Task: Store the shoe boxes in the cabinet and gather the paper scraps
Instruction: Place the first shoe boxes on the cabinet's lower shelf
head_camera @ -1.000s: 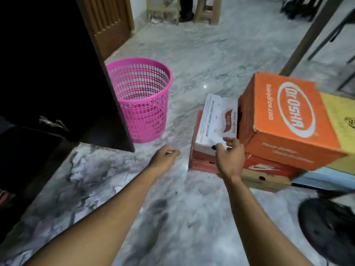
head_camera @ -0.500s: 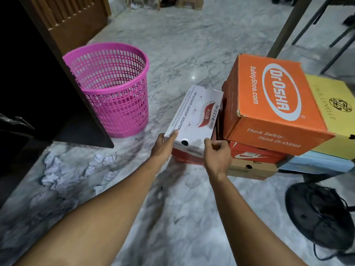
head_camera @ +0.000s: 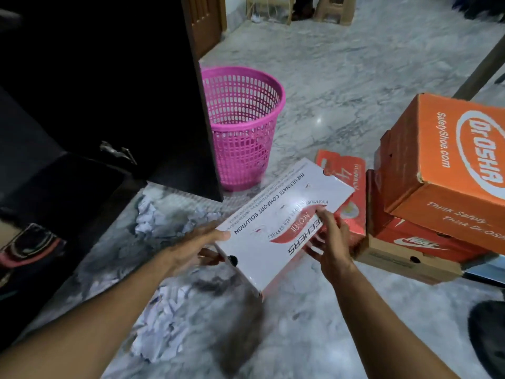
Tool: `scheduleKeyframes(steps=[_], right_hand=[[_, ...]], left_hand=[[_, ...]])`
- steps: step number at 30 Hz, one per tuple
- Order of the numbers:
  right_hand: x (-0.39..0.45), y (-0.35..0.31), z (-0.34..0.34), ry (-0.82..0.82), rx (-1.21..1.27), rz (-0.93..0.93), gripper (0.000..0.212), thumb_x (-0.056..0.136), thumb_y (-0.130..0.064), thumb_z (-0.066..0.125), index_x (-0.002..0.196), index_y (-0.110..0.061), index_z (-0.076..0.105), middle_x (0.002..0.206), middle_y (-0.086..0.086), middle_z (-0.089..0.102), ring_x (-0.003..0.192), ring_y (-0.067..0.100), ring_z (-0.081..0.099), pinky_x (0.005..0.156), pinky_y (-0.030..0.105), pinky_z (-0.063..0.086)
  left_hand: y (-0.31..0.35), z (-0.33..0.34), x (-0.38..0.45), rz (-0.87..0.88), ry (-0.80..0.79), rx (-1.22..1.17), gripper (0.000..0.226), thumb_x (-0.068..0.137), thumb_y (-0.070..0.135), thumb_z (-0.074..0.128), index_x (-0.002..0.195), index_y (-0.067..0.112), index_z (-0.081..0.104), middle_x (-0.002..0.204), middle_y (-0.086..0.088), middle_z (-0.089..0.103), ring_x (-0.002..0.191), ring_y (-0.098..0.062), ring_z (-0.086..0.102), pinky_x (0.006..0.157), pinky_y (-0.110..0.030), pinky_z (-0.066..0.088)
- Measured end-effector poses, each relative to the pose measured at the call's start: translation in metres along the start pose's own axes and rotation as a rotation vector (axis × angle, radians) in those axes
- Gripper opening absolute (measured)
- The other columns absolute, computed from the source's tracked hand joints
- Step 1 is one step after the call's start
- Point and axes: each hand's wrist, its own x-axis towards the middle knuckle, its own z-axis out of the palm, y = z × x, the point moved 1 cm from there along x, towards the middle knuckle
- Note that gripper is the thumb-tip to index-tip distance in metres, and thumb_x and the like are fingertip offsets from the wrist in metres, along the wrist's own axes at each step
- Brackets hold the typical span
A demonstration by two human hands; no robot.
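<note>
white box (head_camera: 278,214) now lifted off stack (both hands)

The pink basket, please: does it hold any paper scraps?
No, the pink basket looks empty; paper scraps lie on the floor.

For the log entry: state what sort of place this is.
Probably a room in a home: marble-patterned floor, a wooden door, a dark cabinet standing open, a pink waste basket, and stacked shoe boxes on the floor.
</note>
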Motion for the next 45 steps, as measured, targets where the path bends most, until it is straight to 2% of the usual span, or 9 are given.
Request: scheduleKeyframes(steps=[8,12,15,20,25,31,34,37,45], right_hand=[[-0.055,0.033,0.112,-0.367,-0.3,-0.036,0.072,0.073,-0.056,0.072,0.137,-0.03,0.05,0.083,-0.011,0.079,0.066,0.009,0.073,0.057,0.026,0.055],[-0.08,0.013,0.192,-0.578,-0.48,-0.058,0.052,0.09,-0.053,0.069,0.132,-0.026,0.055,0.108,0.003,0.077,0.092,0.023,0.074,0.072,0.037,0.057],[-0.104,-0.014,0.242,-0.784,-0.728,-0.1,0.029,0.097,-0.05,0.06,0.114,-0.027,0.058,0.104,0.002,0.071,0.096,0.022,0.07,0.087,0.046,0.057],[-0.106,-0.033,0.271,-0.967,-1.233,0.05,0.091,0.067,-0.083,0.069,0.143,-0.046,0.037,0.138,0.004,0.056,0.115,0.035,0.064,0.086,0.052,0.06],[-0.087,-0.006,0.282,-1.062,-0.976,0.168,0.07,0.075,-0.061,0.077,0.139,-0.043,0.056,0.133,0.012,0.061,0.111,0.042,0.071,0.098,0.054,0.059],[-0.046,0.037,0.343,-0.954,-0.717,0.116,0.046,0.083,-0.042,0.082,0.125,-0.027,0.072,0.116,0.014,0.07,0.106,0.039,0.074,0.099,0.05,0.059],[-0.031,0.056,0.387,-0.938,-0.755,0.094,0.037,0.079,-0.05,0.084,0.107,-0.027,0.079,0.098,0.011,0.077,0.097,0.034,0.074,0.097,0.051,0.06],[-0.016,0.076,0.424,-0.962,-0.765,0.093,0.036,0.079,-0.055,0.083,0.097,-0.023,0.08,0.095,0.009,0.077,0.093,0.029,0.072,0.096,0.048,0.061],[0.003,0.12,0.497,-0.849,-0.615,-0.037,0.043,0.088,-0.045,0.078,0.113,-0.011,0.073,0.103,0.011,0.076,0.09,0.023,0.074,0.081,0.039,0.065]], left_hand=[[-0.023,-0.077,-0.074,-0.146,0.155,-0.022,0.068,0.059,0.078,0.078,0.119,0.049,0.071,0.143,0.001,0.063,0.14,-0.027,0.05,0.121,-0.052,0.03],[-0.015,-0.102,-0.12,-0.063,0.379,-0.067,0.049,0.077,0.068,0.066,0.104,0.028,0.078,0.101,0.008,0.079,0.106,-0.015,0.067,0.093,-0.028,0.042],[-0.011,-0.124,-0.141,0.083,0.546,-0.197,0.055,0.068,0.067,0.071,0.103,0.026,0.08,0.1,0.003,0.081,0.105,-0.022,0.073,0.097,-0.038,0.05],[-0.002,-0.142,-0.163,0.068,0.715,-0.44,0.053,0.076,0.07,0.07,0.103,0.026,0.079,0.101,-0.008,0.081,0.098,-0.031,0.076,0.088,-0.044,0.059],[0.0,-0.178,-0.141,-0.014,0.814,-0.593,0.102,0.045,0.095,0.068,0.121,0.027,0.072,0.132,-0.01,0.069,0.122,-0.032,0.063,0.107,-0.053,0.047],[-0.019,-0.209,-0.109,-0.004,0.959,-0.656,0.099,0.057,0.085,0.071,0.136,0.026,0.061,0.146,-0.006,0.057,0.132,-0.033,0.053,0.114,-0.055,0.041],[-0.033,-0.222,-0.093,0.026,1.023,-0.577,0.071,0.078,0.062,0.076,0.134,0.021,0.062,0.137,-0.007,0.065,0.125,-0.03,0.06,0.109,-0.049,0.047],[-0.045,-0.23,-0.083,-0.058,1.019,-0.53,0.05,0.085,0.056,0.073,0.116,0.017,0.067,0.107,-0.006,0.075,0.093,-0.022,0.069,0.07,-0.033,0.053],[-0.047,-0.26,-0.055,0.04,1.139,-0.826,0.023,0.091,0.038,0.07,0.102,0.019,0.065,0.117,-0.006,0.071,0.108,-0.023,0.068,0.098,-0.036,0.056]])
